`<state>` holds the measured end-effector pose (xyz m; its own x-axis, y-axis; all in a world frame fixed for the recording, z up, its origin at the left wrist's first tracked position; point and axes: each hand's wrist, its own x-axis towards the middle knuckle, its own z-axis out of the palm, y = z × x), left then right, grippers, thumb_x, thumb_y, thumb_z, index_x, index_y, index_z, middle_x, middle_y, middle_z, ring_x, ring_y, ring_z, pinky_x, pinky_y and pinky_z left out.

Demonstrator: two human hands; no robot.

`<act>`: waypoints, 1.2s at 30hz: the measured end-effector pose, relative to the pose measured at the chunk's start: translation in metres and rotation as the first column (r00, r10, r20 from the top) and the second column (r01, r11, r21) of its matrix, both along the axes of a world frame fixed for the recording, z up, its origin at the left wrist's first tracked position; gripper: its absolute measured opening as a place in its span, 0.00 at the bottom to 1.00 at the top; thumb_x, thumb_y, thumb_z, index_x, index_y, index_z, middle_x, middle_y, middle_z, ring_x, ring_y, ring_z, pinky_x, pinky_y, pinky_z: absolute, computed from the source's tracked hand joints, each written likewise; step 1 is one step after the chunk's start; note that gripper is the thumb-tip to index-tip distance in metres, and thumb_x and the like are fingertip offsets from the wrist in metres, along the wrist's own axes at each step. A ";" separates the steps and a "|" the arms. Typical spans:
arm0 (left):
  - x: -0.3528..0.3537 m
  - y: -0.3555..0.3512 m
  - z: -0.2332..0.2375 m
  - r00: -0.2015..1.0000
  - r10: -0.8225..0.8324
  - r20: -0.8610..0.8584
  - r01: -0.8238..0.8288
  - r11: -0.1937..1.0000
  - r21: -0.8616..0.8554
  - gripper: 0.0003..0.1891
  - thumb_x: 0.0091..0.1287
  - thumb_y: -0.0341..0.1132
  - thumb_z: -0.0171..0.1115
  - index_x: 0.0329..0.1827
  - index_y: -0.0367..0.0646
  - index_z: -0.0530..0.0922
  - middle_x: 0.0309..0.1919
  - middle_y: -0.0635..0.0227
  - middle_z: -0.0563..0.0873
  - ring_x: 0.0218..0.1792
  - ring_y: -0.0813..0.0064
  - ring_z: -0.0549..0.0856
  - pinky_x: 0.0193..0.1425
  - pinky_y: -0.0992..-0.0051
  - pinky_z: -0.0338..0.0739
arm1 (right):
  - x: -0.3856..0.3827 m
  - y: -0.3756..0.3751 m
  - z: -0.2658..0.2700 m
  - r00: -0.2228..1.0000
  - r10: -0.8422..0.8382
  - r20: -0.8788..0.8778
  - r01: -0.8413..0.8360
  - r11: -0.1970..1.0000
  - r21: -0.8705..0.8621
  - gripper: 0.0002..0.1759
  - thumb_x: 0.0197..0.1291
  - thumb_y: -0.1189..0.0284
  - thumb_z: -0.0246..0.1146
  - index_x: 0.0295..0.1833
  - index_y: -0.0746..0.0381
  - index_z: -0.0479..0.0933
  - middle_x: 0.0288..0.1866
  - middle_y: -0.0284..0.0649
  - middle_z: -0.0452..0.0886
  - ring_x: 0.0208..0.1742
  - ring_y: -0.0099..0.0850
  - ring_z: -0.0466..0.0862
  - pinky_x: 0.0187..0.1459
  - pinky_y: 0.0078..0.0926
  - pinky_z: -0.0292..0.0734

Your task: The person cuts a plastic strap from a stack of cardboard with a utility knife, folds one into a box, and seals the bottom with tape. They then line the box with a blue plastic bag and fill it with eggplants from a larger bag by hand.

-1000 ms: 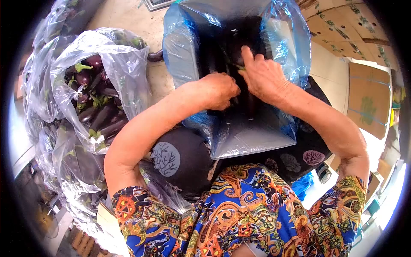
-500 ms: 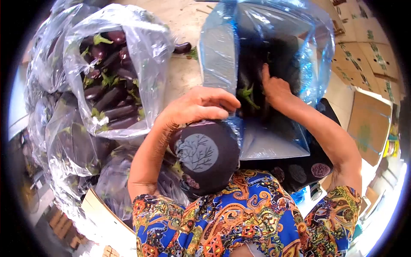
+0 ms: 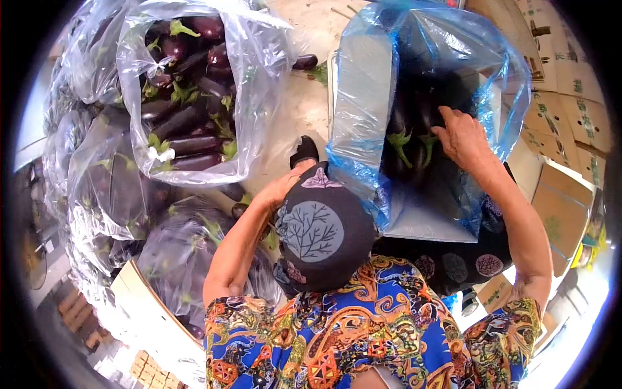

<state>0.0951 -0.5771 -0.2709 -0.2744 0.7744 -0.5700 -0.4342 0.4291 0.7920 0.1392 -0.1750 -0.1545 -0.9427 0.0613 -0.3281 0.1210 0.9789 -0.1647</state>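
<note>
My right hand (image 3: pixel 463 136) is over the right side of a box lined with a blue plastic bag (image 3: pixel 364 84), thumb and forefinger apart and nothing visible between them. Just left of its fingertips, dark eggplants (image 3: pixel 424 117) lie side by side with green stems toward me. My left hand (image 3: pixel 285 185) rests beside my raised knee, which wears dark patterned cloth (image 3: pixel 311 230); its fingers are mostly hidden. Further left stands an open clear plastic bag (image 3: pixel 259 84) full of eggplants (image 3: pixel 184 123).
More bagged eggplants (image 3: pixel 110 175) are piled at the left. A loose eggplant (image 3: pixel 304 61) lies on the floor between bag and box. A cardboard flap (image 3: pixel 152 311) juts up at lower left. Flattened cartons (image 3: pixel 560 207) stand at the right.
My left hand has gone from the near left edge of the box to beside my knee. My right hand has shifted right over the eggplants, and a second green stem now shows. The view has shifted.
</note>
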 end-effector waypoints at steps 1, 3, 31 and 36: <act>0.002 0.003 0.010 0.991 0.106 0.083 -0.109 0.993 0.035 0.31 0.68 0.48 0.54 0.71 0.40 0.69 0.69 0.56 0.72 0.72 0.59 0.67 0.76 0.68 0.58 | 0.003 0.004 -0.006 1.000 0.009 -0.027 -0.011 0.998 -0.062 0.18 0.62 0.67 0.63 0.52 0.67 0.70 0.42 0.58 0.80 0.43 0.60 0.80 0.43 0.53 0.76; 0.001 0.004 0.020 0.994 0.107 -0.021 -0.107 0.994 -0.015 0.26 0.71 0.45 0.52 0.66 0.37 0.72 0.64 0.57 0.75 0.67 0.64 0.71 0.72 0.70 0.62 | -0.002 -0.004 -0.008 0.999 -0.003 -0.041 -0.004 0.986 -0.168 0.20 0.63 0.64 0.63 0.53 0.67 0.70 0.46 0.60 0.78 0.48 0.60 0.79 0.48 0.52 0.75; -0.111 0.036 0.019 0.443 0.709 -0.549 -0.718 0.647 0.257 0.27 0.67 0.44 0.61 0.68 0.44 0.71 0.55 0.49 0.82 0.57 0.54 0.81 0.62 0.66 0.73 | 0.012 -0.042 -0.077 0.976 -0.215 0.044 0.212 0.975 0.073 0.53 0.44 0.52 0.74 0.74 0.58 0.59 0.82 0.47 0.42 0.74 0.64 0.55 0.63 0.72 0.58; -0.121 0.085 -0.040 0.258 0.549 -0.795 -0.681 0.687 0.253 0.29 0.59 0.35 0.53 0.68 0.43 0.71 0.53 0.43 0.80 0.53 0.46 0.80 0.58 0.58 0.74 | 0.015 -0.040 -0.087 0.985 -0.170 0.012 0.167 0.977 0.135 0.51 0.45 0.53 0.74 0.73 0.59 0.59 0.82 0.50 0.43 0.73 0.65 0.57 0.61 0.71 0.60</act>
